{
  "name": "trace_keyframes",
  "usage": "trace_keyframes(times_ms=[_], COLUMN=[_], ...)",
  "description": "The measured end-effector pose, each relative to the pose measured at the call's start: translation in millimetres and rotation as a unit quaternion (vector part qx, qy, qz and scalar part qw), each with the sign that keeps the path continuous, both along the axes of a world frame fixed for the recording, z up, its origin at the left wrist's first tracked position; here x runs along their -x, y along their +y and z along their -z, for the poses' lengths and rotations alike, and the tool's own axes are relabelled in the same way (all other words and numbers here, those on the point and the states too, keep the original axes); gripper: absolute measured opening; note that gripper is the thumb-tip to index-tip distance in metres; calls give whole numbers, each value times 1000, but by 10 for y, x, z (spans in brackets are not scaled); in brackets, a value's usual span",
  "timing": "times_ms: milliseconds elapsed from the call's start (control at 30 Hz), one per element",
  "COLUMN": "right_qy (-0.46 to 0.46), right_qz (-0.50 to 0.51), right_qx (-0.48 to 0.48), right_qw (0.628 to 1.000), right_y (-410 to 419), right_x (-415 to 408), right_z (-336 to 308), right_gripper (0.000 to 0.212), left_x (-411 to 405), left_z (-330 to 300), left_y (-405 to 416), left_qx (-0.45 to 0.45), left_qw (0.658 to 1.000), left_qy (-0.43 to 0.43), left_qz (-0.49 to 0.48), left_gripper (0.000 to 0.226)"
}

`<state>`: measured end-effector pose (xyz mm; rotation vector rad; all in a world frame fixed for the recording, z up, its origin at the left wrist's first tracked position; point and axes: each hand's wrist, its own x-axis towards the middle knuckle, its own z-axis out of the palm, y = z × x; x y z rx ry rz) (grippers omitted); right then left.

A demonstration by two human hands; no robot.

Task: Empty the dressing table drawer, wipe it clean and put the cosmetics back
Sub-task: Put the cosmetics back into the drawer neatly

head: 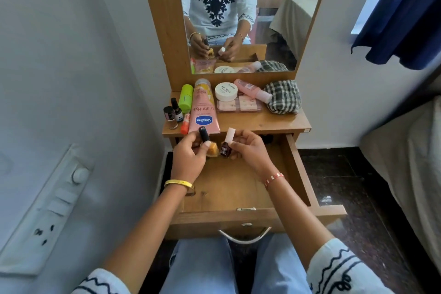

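The wooden drawer (241, 188) is pulled out and its bare floor shows. Over its far end, my left hand (189, 157) pinches a yellow nail polish bottle (212, 148) with a black cap. My right hand (250, 150) pinches a dark maroon nail polish bottle (224, 149) with a white cap. On the tabletop (269, 120) lie a pink Vaseline tube (203, 110), a green container (186, 98), a white jar (226, 91), a pink bottle (251, 90), a compact case (238, 105), small dark bottles (173, 112) and an orange stick (185, 124).
A checked cloth (283, 96) is bunched at the tabletop's right. The mirror (238, 14) rises behind. A wall with a switch panel (47, 210) is close on the left; a bed (410, 162) and blue curtain (403, 14) are on the right. The drawer handle (244, 236) is over my knees.
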<state>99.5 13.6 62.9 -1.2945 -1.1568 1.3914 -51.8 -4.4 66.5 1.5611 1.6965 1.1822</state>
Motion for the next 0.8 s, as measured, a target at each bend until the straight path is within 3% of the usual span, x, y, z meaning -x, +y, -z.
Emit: trace_keyframes(times_ms=[367, 633, 800], right_qy=[-259, -312, -340], right_qz=[-24, -50, -54], right_qx=[5, -8, -20], right_qw=[965, 949, 939], right_y=[57, 209, 228], right_x=[327, 564, 601], right_z=[408, 525, 592], right_gripper=[23, 21, 15], left_x=[290, 254, 230], left_z=[341, 399, 403], left_y=[-45, 5, 37], left_qx=[46, 64, 50], left_qw=[974, 938, 882], left_qy=[217, 332, 463], left_qz=[38, 76, 73], left_gripper=[36, 27, 19])
